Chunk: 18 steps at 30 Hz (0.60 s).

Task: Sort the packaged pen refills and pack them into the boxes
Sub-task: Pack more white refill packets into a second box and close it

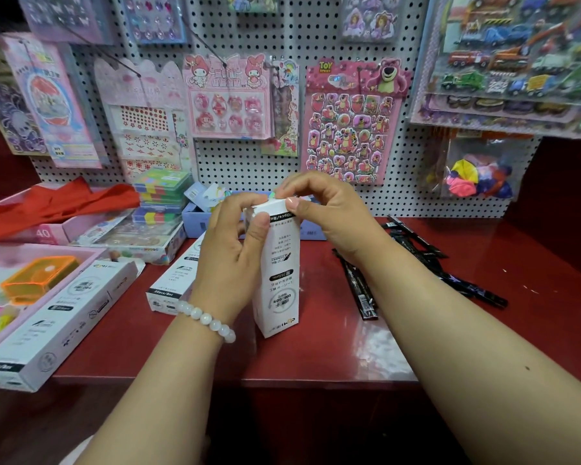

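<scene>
The white box [279,273] stands upright on the tabletop [332,350], print inverted; left hand [230,260] grips its side, right hand [329,213] apparently pinches the top flap.

White box [279,273] with black printed text and label bands. Refill packets [416,263]: black, faint white print. Counter [332,350]: glossy dark red. Pegboard [245,159]: white, regular black holes. Bracelet [208,318]: milky white beads. Tray [39,280]: translucent orange. Cloth [57,203]: red.

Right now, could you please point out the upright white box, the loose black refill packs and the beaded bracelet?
upright white box [280,280]: head view, on its printed front face.
black refill packs [361,290]: head view, on the middle of one pack.
beaded bracelet [206,319]: head view, on a bead at the left wrist.
</scene>
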Available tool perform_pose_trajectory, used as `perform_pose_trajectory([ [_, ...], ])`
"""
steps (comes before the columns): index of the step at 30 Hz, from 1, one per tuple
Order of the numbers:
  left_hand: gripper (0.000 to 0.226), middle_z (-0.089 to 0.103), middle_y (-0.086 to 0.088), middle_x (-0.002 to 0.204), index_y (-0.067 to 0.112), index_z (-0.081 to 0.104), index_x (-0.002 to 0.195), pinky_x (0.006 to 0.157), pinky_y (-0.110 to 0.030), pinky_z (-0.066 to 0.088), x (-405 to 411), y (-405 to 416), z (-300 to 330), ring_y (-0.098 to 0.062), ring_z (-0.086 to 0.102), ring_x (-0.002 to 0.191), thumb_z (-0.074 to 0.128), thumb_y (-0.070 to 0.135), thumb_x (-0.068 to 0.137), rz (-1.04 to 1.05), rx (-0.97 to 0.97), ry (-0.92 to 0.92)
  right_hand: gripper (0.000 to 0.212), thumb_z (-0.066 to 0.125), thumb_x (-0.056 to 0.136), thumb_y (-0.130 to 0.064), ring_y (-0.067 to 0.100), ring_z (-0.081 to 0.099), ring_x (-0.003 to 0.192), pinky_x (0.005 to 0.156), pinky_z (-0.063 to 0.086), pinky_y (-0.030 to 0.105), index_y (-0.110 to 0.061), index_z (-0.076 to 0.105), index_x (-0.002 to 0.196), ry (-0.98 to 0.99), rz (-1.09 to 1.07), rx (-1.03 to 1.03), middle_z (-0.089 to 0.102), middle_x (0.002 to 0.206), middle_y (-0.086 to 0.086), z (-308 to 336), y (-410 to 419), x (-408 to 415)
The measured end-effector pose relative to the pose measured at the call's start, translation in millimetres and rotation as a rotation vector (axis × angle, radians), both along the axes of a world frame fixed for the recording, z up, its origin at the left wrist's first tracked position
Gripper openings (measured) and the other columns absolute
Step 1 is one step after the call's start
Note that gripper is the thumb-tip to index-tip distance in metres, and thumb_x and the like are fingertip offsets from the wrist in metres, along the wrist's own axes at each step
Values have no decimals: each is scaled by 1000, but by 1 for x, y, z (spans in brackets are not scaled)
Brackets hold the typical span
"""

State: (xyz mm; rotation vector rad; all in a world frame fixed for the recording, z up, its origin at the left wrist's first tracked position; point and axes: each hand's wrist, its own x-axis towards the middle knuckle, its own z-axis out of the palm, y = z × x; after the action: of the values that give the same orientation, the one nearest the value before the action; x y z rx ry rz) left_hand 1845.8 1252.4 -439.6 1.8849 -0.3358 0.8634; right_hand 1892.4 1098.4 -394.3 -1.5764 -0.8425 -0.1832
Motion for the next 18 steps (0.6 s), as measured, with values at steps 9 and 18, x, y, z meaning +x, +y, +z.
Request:
perform_pose_trajectory([
  [9,18,60,1,106,50,59,89,90,-36,47,-4,0,14,-19,59,103,51,34,86,-108,-92,-47,16,58,82,-8,15,58,91,72,48,32,-23,62,83,-82,-19,-12,61,95,1,-5,-2,-5],
  [18,14,67,22,90,28,64,77,88,-45,52,-17,3,33,-7,64,85,55,17,79,-190,-237,153,16,62,80,-7,14,60,94,74,48,39,-23,64,82,-81,20,-16,63,95,-2,-5,-4,-7],
])
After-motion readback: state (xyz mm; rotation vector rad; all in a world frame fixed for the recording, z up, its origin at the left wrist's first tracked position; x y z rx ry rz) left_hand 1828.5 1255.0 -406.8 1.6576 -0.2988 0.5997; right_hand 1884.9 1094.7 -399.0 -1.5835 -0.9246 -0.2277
